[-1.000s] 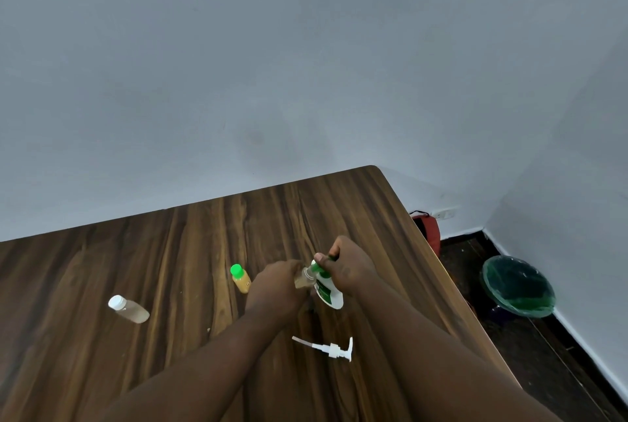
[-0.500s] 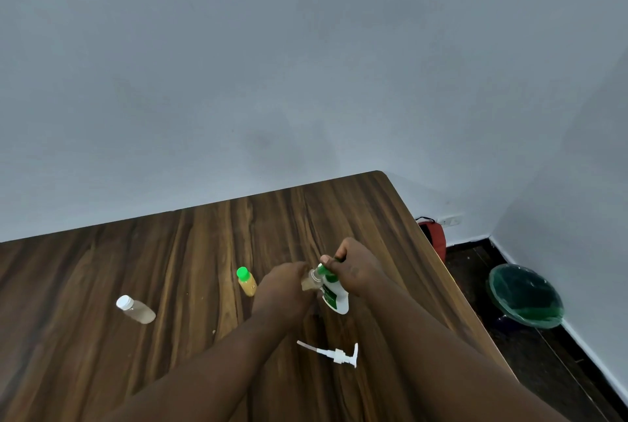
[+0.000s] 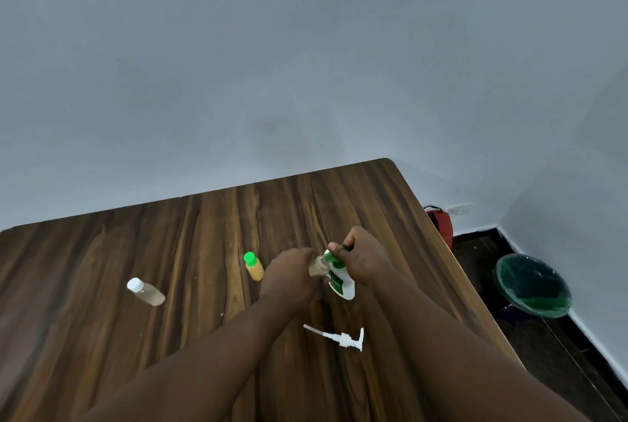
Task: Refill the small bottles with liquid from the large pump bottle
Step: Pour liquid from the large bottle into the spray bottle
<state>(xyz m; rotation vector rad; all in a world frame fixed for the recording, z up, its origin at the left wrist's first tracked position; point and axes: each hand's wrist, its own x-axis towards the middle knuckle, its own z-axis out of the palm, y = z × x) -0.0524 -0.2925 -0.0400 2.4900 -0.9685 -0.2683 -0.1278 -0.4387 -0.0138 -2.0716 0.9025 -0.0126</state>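
In the lower middle of the frame my right hand grips the large bottle. It is tilted, and its neck meets the mouth of a small bottle, which my left hand holds with curled fingers. The white pump lies on the wooden table, just below the hands. Left of them the green-capped bottle stands upright. Further left the white-capped bottle lies on its side.
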